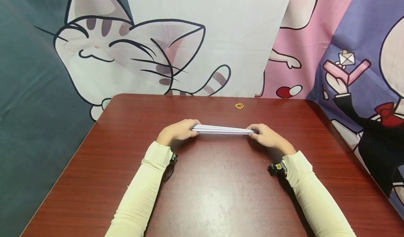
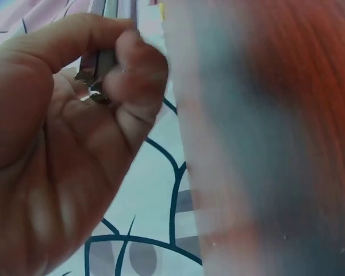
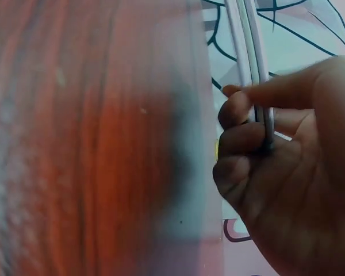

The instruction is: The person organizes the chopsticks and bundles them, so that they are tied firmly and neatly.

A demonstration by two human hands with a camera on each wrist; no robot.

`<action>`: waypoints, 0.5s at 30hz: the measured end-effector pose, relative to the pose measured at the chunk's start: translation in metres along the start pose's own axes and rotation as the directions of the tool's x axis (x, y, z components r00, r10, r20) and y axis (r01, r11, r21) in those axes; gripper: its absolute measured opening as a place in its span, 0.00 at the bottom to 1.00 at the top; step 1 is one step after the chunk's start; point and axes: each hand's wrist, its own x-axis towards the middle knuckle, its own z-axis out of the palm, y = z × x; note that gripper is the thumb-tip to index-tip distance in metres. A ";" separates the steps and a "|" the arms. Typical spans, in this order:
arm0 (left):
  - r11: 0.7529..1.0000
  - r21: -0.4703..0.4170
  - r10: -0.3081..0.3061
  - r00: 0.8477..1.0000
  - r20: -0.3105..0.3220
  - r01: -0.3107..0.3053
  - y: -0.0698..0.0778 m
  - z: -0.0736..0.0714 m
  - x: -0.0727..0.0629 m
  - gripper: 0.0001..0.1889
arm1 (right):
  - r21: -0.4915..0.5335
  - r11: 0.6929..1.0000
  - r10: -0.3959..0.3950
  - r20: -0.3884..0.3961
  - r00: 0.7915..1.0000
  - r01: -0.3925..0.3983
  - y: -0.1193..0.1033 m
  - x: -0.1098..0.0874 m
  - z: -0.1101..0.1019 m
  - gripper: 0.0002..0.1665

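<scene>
In the head view, we see a thin, layered white stack [image 1: 222, 129] edge-on, over the worktop [image 1: 205, 195] and nearer its far edge. The left hand [image 1: 180, 129] pinches one end and the right hand [image 1: 268, 136] the other, thumb against fingers. Beyond the stack, a looped yellow rubber band [image 1: 239, 106] lies near the far edge, right of its middle. Behind that edge hangs a cat-printed cloth [image 1: 116, 54]. Pale sleeves [image 1: 135, 198] run out of view, black wrist devices [image 1: 170, 165] beside them.

In the left wrist view, we find the fingers curled about the stack's end, hiding most of it; the worktop is blurred.

In the right wrist view, we see curled fingers gripping the layers, which the top border cuts off; we cannot make out what the layers are.
</scene>
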 end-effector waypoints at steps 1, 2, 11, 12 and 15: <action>1.000 0.011 0.008 1.000 -0.024 -0.008 -0.001 -0.001 0.000 0.12 | 0.027 1.000 0.001 -0.006 1.000 -0.001 -0.001 0.000 -0.001 0.09; 1.000 0.009 0.014 0.999 -0.047 -0.013 -0.001 -0.002 -0.001 0.13 | 0.054 0.999 0.002 -0.009 1.000 -0.001 -0.002 0.000 -0.002 0.09; 0.977 -0.198 0.045 0.987 -0.157 -0.076 0.002 -0.002 -0.004 0.15 | 0.324 0.945 0.064 -0.044 0.997 -0.047 -0.005 -0.003 -0.009 0.12; 0.970 -0.227 0.050 0.985 -0.168 -0.088 0.003 -0.002 -0.004 0.15 | 0.355 0.934 0.074 -0.054 0.996 -0.050 -0.005 -0.003 -0.010 0.12; 0.949 -0.295 0.051 0.978 -0.203 -0.111 0.005 -0.001 -0.003 0.15 | 0.407 0.913 0.084 -0.086 0.993 -0.042 -0.006 -0.003 -0.012 0.12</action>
